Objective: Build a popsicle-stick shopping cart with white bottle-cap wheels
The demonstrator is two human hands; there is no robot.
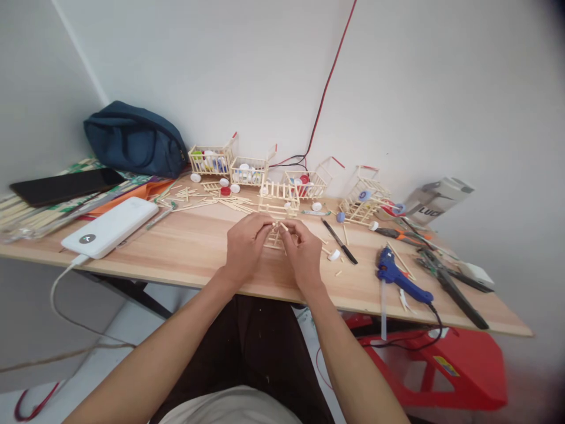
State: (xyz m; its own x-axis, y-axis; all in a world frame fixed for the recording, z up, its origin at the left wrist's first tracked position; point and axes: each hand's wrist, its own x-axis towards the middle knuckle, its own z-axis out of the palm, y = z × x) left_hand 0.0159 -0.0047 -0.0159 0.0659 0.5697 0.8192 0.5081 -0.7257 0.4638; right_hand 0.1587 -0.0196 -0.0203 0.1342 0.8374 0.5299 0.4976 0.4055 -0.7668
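My left hand (245,244) and my right hand (302,252) meet over the middle of the wooden table (185,247). Between their fingertips they pinch a small frame of thin wooden sticks (276,234), which rests on or just above the tabletop. The palms hide most of the frame. Behind it stands a half-built stick cart (279,200). Along the wall stand finished stick carts (212,160) filled with coloured bottle caps.
A blue glue gun (397,277) lies at the right, with pliers (399,234), a black knife (339,241) and cutters (450,285) near it. A white power bank (110,227), a black phone (66,185) and a blue bag (135,138) are at the left. A red stool (441,365) stands under the table.
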